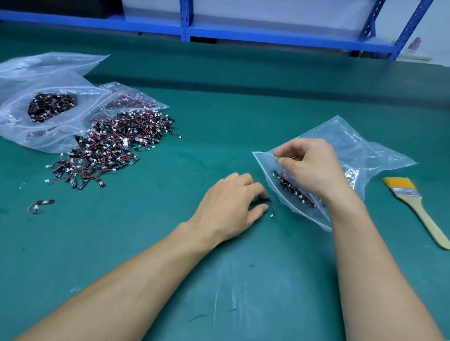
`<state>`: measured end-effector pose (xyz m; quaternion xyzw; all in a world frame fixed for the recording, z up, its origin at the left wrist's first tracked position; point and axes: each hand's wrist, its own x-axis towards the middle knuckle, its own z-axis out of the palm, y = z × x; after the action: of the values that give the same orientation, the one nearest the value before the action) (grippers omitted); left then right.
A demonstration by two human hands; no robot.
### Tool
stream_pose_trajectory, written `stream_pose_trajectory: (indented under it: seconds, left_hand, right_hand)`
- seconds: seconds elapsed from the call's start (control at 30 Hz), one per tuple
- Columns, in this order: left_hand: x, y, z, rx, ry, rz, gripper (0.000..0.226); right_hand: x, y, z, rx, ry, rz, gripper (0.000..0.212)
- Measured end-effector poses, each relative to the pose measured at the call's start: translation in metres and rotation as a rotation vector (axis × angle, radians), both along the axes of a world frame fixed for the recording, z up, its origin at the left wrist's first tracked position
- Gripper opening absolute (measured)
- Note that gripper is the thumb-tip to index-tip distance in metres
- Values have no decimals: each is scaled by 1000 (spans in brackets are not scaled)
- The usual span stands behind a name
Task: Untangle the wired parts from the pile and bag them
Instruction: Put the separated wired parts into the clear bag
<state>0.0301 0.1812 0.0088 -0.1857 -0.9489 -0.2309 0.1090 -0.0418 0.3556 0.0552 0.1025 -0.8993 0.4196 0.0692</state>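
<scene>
A tangled pile of small black wired parts [110, 144] with red wires and white plugs lies on the green mat at the left. My left hand [231, 200] rests on the mat at the centre, fingers closed on one wired part [271, 206] whose wire and white plug stick out. Just right of it lies a clear plastic bag [355, 153] holding several parts. My right hand [310, 165] pinches the bag's upper edge near its mouth.
Two larger clear bags [21, 107] with more parts sit at the far left behind the pile. A single loose part [41, 204] lies near the left front. A yellow-bristled brush [420, 209] lies at the right. Blue shelving [186, 25] runs behind the table.
</scene>
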Motion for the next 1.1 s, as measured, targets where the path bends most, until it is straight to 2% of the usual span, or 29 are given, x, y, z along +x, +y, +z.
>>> stream_pose_trajectory:
  seconds: [0.17,0.4,0.57,0.73,0.9,1.1]
  left_hand:
    - [-2,-2,-1,0,5,20,15]
    - [-4,-8,-2,53,-30,65,28]
    - [-4,-7,-1,10,-20,48,14]
    - [-5,-7,-2,-4,9,42,16]
    - [-6,1,8,103,126,45,13]
    - [-17,39,15,30,206,10,14]
  right_hand:
    - [-2,1,-3,5,14,5,24]
    - [-5,0,-6,18,21,5,22]
    - [-6,0,-7,36,30,10,25]
    - [-5,0,-7,30,29,3,24]
    - [-5,-2,-7,21,32,-7,17]
    - [-3,-3,-5,-10,30,-28,21]
